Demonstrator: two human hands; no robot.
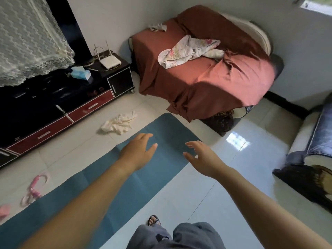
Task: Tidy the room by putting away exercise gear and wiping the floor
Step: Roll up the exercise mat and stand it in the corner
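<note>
Two empty hands (167, 151) above mat (89, 186)

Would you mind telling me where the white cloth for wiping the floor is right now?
In the head view, the white cloth lies crumpled on the floor tiles left of centre, between the red-drawered TV cabinet and the far end of the blue mat.

a teal-blue exercise mat (100, 187) lies flat and unrolled on the pale tiled floor (206, 191), running diagonally from the lower left up to its rounded far corners near the middle of the view, with faint fold creases across it. just beside its left edge, at the lower left, lies a pink resistance band (35, 188) with handles, loosely curled. beyond the mat's far end, a crumpled cream cloth (118, 123) sits on the tiles, close to the mat but apart from it.
</note>
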